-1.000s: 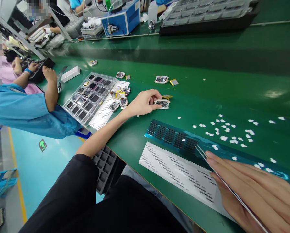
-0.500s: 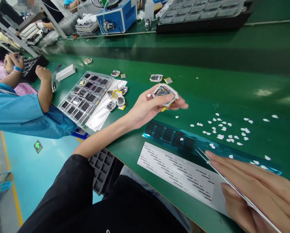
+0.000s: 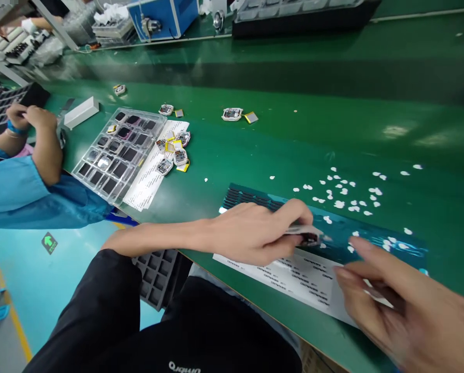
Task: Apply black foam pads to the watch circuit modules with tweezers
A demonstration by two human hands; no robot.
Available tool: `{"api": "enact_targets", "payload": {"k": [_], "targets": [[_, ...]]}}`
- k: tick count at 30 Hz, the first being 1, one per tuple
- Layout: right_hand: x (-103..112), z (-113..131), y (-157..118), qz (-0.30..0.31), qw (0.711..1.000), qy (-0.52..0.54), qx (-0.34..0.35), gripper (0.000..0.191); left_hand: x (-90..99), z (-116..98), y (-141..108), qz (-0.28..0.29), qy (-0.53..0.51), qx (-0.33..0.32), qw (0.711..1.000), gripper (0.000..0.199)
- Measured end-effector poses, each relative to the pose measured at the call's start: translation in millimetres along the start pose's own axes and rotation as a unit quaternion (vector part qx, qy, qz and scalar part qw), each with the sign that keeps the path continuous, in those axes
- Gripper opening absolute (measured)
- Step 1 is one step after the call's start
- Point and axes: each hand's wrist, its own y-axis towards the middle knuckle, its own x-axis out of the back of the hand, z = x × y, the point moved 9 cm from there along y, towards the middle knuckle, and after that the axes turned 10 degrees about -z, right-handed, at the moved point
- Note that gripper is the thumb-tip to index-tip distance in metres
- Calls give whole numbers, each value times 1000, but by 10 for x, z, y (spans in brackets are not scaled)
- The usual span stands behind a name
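My left hand (image 3: pixel 255 233) grips a small white-rimmed circuit module (image 3: pixel 307 235), tilted on edge above the blue film strip (image 3: pixel 336 233). To its right is my right hand (image 3: pixel 395 300), blurred, with thumb and index finger apart at the tips and a pale tool partly visible inside the fingers. Beneath my left hand lie rows of black adhesive pieces (image 3: pixel 242 197) at the film's left end. A white printed sheet (image 3: pixel 282 277) sits along the table's front edge. Small white tabs (image 3: pixel 338 204) are scattered behind the film.
At the left is a clear tray (image 3: pixel 119 155) of dark parts, beside a pile of modules (image 3: pixel 173 150) on printed paper. Another module (image 3: pixel 232 114) with a battery lies farther back. A co-worker's arm (image 3: pixel 45 145) reaches in from the left, near a white box (image 3: pixel 82 112).
My left hand has moved down and right, turning the module on edge over the film. My right hand has drawn back slightly, and the tweezers that pointed left are now mostly hidden. The view has shifted.
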Motion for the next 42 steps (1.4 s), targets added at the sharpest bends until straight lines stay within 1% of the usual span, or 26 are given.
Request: {"api": "enact_targets", "payload": {"k": [1,3,6,7,8,11,13,16,18,21,23,26,29,32,35,37,39,40,42], "targets": [[-5,50,58,3,1000,6,21,76,-25,-9,-11,-3,22,-8,1000,31],[-30,113,131,13,999,11,47,76,-45,-46,-23,-19,30,-42,999,23],[-40,85,130,3,999,-3,35,73,23,-72,-27,-77,18,-88,993,19],[-42,60,111,1,1000,-11,25,71,37,-58,-25,-89,11,-90,992,20],[-44,32,92,0,1000,-16,12,69,32,-36,-20,-89,-2,-85,992,21],[-33,-24,76,-4,1000,-3,-27,61,-45,29,-1,-58,-75,-43,995,26],[1,6,109,-17,999,24,-25,58,-66,30,7,-56,-111,-28,992,32],[-27,69,155,4,999,32,-7,57,-57,-11,4,-71,-125,-31,989,40],[-50,81,166,12,1000,22,-5,50,-62,-32,-10,-72,-118,-32,990,43],[-74,96,165,7,1000,12,5,33,-89,-42,-37,-70,-92,-34,993,43],[-95,110,165,4,1000,20,13,24,-110,-37,-50,-76,-57,-41,995,43],[-128,115,168,0,999,43,19,16,-140,-22,-55,-85,0,-57,995,43],[-150,92,166,0,998,59,16,15,-123,-4,-45,-98,4,-60,993,42],[-137,65,171,-12,996,85,4,17,-56,-8,-31,-115,-36,-54,991,38],[-121,38,179,-22,994,107,-11,19,1,-14,-16,-121,-89,-38,988,31],[-96,10,177,-26,993,108,-24,18,4,-7,-4,-108,-129,-19,986,26],[-79,5,161,-12,995,93,-25,17,-17,3,6,-86,-169,1,982,23],[-75,10,147,2,997,79,-22,20,-33,14,10,-75,-186,13,980,22],[-53,49,108,24,998,52,-1,33,-69,45,16,-54,-217,40,974,21]]}}
